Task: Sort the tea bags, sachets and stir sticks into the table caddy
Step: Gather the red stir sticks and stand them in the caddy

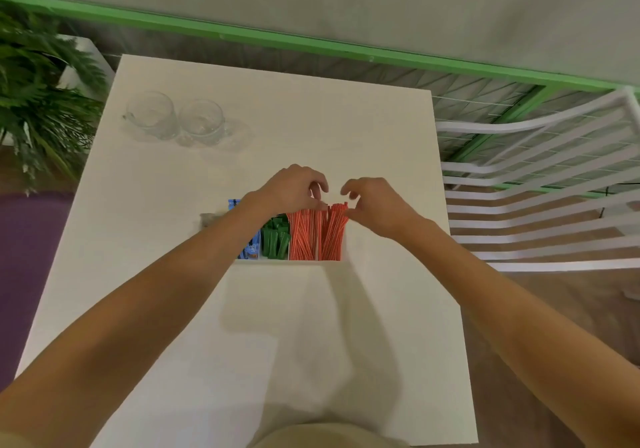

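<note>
— Nearest, cut off by the bottom edge: a strip of beige cloth [329,437], blurred, not identifiable. Above it, two bare forearms [145,309] reaching far across the white table [173,361].

— Any brand or writing?

— Only on the blue sachets [252,248]: dark print on the near face, too small to read. Nothing legible elsewhere.

— Counts?

— One white caddy [294,262], around the middle of the table. Four blocks of colour side by side in it: blue at the left, then green sachets [277,239], then two bunches of striped sticks [303,236], red and white, upright, one compartment each. Single pieces too tightly packed to count. Two clear glass cups [152,115] at the far left of the table, close together, possibly touching.

— And the hands?

— Over the left bunch, left hand [294,187] curled, fingertips pinching the stick tops. Just beside the right bunch, right hand [372,205] bent, thumb against the top corner, forefinger hooked above. Gripping or merely touching, impossible to say.

— Hidden parts?

— Left end of the caddy under the left forearm, with a grey scrap [207,220] peeking out there, not identifiable. Blue sachets half covered too. Off the table: a green plant [41,101] at the left, cropped; a white slatted frame [536,205] at the right; a green rail [277,40] along the far wall.
</note>
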`<action>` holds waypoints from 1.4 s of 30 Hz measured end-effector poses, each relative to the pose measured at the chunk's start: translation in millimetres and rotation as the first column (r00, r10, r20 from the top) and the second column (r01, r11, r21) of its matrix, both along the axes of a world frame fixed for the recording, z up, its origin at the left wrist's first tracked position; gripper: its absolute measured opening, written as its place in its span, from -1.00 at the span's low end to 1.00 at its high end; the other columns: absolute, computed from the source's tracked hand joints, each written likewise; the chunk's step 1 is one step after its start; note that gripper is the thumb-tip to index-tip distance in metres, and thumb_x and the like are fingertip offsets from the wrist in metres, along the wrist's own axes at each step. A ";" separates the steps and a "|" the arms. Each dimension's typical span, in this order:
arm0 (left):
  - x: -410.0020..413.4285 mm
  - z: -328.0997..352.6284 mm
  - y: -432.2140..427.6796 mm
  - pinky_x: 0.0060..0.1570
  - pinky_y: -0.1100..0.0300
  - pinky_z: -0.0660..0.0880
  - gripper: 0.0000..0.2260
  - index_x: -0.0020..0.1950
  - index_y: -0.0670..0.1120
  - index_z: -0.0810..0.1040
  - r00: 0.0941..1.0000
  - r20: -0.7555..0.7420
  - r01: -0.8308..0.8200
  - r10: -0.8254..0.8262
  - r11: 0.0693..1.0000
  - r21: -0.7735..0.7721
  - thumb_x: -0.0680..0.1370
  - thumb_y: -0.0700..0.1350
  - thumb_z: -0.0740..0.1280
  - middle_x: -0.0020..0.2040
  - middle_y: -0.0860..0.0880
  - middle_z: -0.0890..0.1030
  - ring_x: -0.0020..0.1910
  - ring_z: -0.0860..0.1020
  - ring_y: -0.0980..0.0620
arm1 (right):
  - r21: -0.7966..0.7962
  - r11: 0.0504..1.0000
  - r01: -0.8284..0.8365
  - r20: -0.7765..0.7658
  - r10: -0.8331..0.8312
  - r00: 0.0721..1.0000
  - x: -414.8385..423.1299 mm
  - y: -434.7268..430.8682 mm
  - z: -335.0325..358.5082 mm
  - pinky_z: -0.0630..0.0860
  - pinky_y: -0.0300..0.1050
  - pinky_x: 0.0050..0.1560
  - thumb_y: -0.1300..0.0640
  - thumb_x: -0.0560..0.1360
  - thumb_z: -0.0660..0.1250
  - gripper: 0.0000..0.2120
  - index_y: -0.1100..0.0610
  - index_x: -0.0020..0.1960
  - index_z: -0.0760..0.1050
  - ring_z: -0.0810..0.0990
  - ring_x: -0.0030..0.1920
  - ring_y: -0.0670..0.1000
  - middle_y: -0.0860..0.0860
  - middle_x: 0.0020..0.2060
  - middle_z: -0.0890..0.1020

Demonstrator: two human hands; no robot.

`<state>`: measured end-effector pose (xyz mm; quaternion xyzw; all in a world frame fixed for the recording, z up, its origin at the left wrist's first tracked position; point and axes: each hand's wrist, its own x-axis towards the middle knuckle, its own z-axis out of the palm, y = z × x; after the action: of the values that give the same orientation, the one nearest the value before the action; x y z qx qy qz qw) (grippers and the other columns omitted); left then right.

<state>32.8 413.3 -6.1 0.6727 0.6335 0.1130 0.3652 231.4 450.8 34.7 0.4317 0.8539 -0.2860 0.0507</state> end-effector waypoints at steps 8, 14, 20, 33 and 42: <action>-19.5 -2.0 -9.4 -0.01 0.18 0.51 -0.61 0.17 0.00 0.60 0.998 0.052 0.055 -0.047 0.988 -0.146 0.38 0.04 0.54 0.01 0.10 0.63 -0.04 0.59 0.10 | -0.178 0.974 0.143 -0.126 -0.167 0.978 17.3 -22.9 -36.9 0.42 0.05 0.34 -0.12 0.53 0.33 -0.37 0.08 0.50 0.24 0.41 0.37 0.05 0.08 0.42 0.38; 1.8 -5.9 -6.3 -0.27 0.25 0.37 -0.76 0.01 0.00 0.66 0.995 -0.102 -0.009 0.013 0.999 0.031 0.43 0.10 0.47 -0.08 0.08 0.66 -0.18 0.54 0.13 | -0.168 0.984 0.065 -0.154 -0.091 0.984 -11.5 -37.3 -53.9 0.42 -0.08 0.25 0.04 0.51 0.38 -0.43 0.13 0.46 0.29 0.48 0.24 0.05 0.09 0.26 0.48; -19.5 8.0 -14.1 -0.01 0.10 0.52 -0.61 0.10 -0.02 0.59 0.990 -0.081 -0.126 0.119 0.989 -0.084 0.40 0.18 0.47 -0.05 0.05 0.62 -0.06 0.57 0.04 | -0.111 0.978 0.175 -0.249 -0.198 0.948 -21.0 -33.3 -60.6 0.52 -0.04 0.12 0.25 0.53 0.30 -0.77 0.18 0.18 0.53 0.57 0.02 0.03 0.08 0.04 0.61; -6.0 0.1 -31.0 0.06 0.03 0.58 -0.79 0.11 -0.18 0.62 0.992 0.004 -0.123 0.123 0.992 0.016 0.49 -0.33 0.38 0.05 -0.15 0.64 -0.03 0.64 -0.05 | 0.023 1.000 -0.014 -0.238 0.019 0.971 -28.0 -34.9 -60.7 0.38 -0.12 0.22 0.16 0.59 0.24 -0.66 0.14 0.35 0.45 0.50 0.21 0.06 0.06 0.18 0.59; -36.8 32.8 -71.1 -0.02 0.30 0.53 -0.79 0.16 -0.03 0.61 0.829 0.271 -0.550 0.490 0.803 0.229 0.55 -0.20 0.35 0.10 0.11 0.62 0.01 0.58 0.23 | 0.020 0.998 0.052 -0.238 -0.045 0.970 -12.0 -30.5 -55.5 0.22 -0.12 0.41 -0.01 0.63 0.18 -0.58 0.07 0.46 0.34 0.33 0.42 0.01 0.02 0.40 0.43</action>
<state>-4.1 342.2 26.7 0.5044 0.7301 0.3695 0.2758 219.4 420.3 -20.8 0.4158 0.8468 -0.3254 -0.0644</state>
